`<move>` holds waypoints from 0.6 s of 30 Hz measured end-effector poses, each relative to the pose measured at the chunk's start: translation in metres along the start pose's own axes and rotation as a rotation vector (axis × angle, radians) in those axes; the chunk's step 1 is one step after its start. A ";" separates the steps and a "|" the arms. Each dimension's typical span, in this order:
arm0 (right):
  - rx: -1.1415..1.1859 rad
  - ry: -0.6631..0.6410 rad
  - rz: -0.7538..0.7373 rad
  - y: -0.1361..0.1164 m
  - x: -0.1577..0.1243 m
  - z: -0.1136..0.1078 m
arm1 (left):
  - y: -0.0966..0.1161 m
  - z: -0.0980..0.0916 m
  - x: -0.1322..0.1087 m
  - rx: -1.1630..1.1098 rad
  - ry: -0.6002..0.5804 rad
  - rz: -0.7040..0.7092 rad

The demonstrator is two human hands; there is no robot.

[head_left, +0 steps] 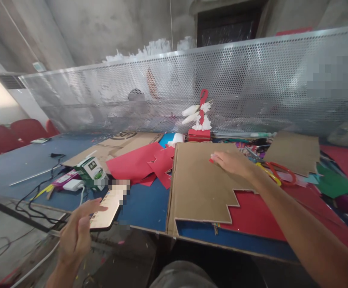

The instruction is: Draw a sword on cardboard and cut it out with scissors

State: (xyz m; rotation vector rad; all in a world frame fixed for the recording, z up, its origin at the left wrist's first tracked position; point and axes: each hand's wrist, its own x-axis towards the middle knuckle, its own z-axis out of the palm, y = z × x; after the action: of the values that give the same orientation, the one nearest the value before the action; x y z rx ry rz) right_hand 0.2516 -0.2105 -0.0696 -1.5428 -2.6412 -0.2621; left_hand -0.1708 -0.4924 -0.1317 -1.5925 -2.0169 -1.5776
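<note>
My left hand (79,224) is at the left by a phone (109,206) with a lit screen at the table's front edge. One finger stretches over the screen, thumb apart; whether it touches the glass I cannot tell. My right hand (226,161) rests over a brown cardboard sheet (202,184) with a stepped, cut lower right edge. Its fingertips are pinched on a small red piece (211,160) that looks like paper. Red paper (255,216) shows beneath the cardboard's cut edge. Beside my right forearm lie orange-handled scissors (282,172) and yellow-handled scissors (268,173).
Red sheets (138,162) lie left of the cardboard. A green-and-white box (91,172), a white charger (73,185) and black cables (31,214) are further left. A red-and-white decoration (203,116) stands before a perforated metal screen (162,92). Another cardboard piece (294,152) lies right.
</note>
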 end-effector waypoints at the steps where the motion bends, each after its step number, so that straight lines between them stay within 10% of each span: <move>1: -0.001 0.004 -0.003 0.001 0.001 0.001 | 0.000 0.000 0.000 0.001 -0.001 0.000; 18: 0.047 0.034 -0.032 0.007 0.003 0.007 | -0.031 -0.002 0.002 0.061 0.027 0.220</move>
State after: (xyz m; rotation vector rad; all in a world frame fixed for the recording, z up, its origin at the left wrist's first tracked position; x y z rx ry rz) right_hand 0.2565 -0.2038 -0.0751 -1.4706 -2.6280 -0.2247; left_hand -0.1961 -0.4897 -0.1488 -1.6932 -1.7875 -1.4360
